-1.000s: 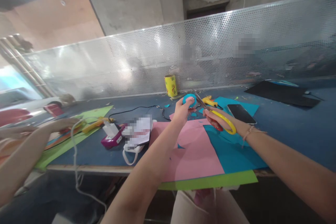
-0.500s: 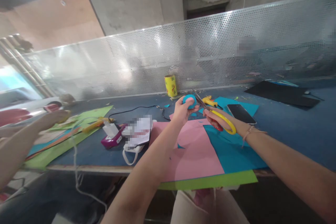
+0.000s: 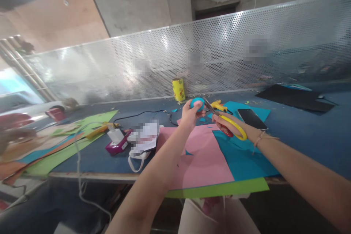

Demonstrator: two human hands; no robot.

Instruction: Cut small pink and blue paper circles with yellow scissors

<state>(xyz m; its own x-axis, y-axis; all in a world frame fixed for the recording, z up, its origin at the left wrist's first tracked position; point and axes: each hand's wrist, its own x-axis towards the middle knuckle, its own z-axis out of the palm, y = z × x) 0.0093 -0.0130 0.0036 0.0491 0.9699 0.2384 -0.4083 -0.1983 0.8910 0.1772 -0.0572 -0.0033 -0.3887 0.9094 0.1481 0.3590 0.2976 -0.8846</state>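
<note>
1. A silver screen (image 3: 153, 62) full of holes stands along the far edge of the bench (image 3: 298, 135).
2. The left hand (image 3: 189, 116) pinches a round blue piece (image 3: 194, 101), up over the bench, between its near and far edges.
3. The right hand (image 3: 222, 121) holds the scissors (image 3: 233, 121) right by it.
4. This looks like trimming; a next snip probably needs slow turning, without nipping the left hand.
</note>
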